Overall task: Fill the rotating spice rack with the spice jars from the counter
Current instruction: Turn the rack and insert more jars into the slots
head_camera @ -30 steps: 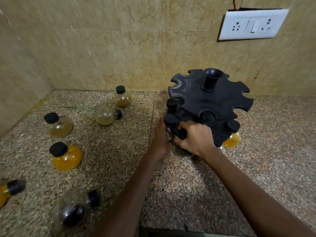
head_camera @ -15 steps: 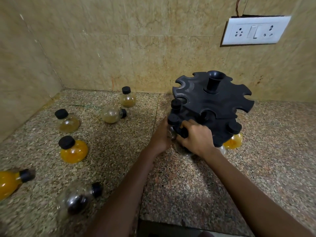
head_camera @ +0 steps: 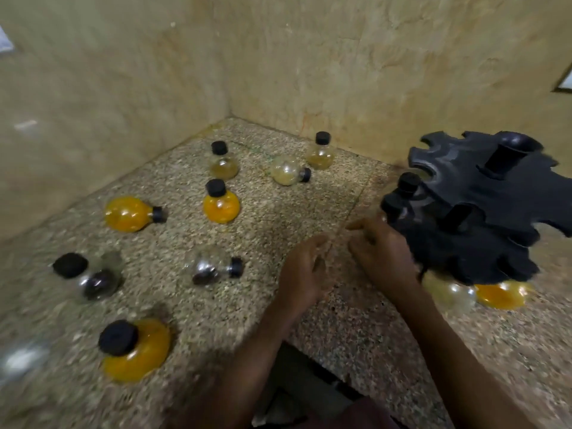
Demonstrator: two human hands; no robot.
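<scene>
The black rotating spice rack point(head_camera: 483, 209) stands at the right, with a few black-capped jars in its lower slots, among them a yellow jar point(head_camera: 503, 294) and a pale jar point(head_camera: 452, 294) under its rim. Both hands are off the rack, just to its left. My left hand point(head_camera: 305, 270) is open, fingers apart, above the counter. My right hand point(head_camera: 380, 249) is open too, close to the rack's lower tier. Loose round jars lie across the counter: a yellow jar upright point(head_camera: 221, 204), a yellow jar on its side point(head_camera: 130, 213), a dark-filled jar point(head_camera: 213, 267).
More loose jars: two pale ones point(head_camera: 224, 162) point(head_camera: 320, 153) upright near the back corner, one point(head_camera: 288, 170) lying down, a dark one point(head_camera: 93, 278) and a yellow one point(head_camera: 133, 348) at front left. Tiled walls close the corner. The granite counter's front edge point(head_camera: 312, 357) runs below my arms.
Both hands have let go of the rack and drawn back to its left. The view has swung left, so the rack now sits at the right edge and more loose jars show.
</scene>
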